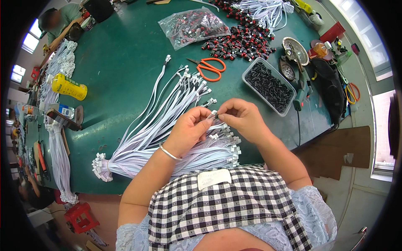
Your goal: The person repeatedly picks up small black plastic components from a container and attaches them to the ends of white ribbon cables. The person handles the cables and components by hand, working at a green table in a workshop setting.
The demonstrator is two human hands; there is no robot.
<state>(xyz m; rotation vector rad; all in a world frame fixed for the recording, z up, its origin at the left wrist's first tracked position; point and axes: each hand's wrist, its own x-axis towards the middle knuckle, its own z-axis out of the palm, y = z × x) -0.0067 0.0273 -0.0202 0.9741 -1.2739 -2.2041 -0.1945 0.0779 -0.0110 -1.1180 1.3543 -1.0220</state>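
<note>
Just above a large bundle of flat white cables point(144, 157), my two hands meet. My left hand point(188, 129), with a bangle at the wrist, pinches the white connector point(214, 112) at the end of one cable. Against that connector, my right hand point(245, 119) closes thumb and fingertips on a small black piece point(216, 117), mostly covered by the fingers. Right of my hands stands a clear plastic tub point(286, 112) of short black tubes point(270, 85). Orange-handled scissors point(210, 69) lie beyond the cable ends.
A pile of red and black parts point(243, 42) and a clear bag point(192, 27) of them lie at the back. A green-handled tool point(300, 98) with a cord is beside the tub. Left are a yellow bottle point(69, 86), a phone point(63, 120) and more cables point(60, 163). Another person point(63, 23) sits far left.
</note>
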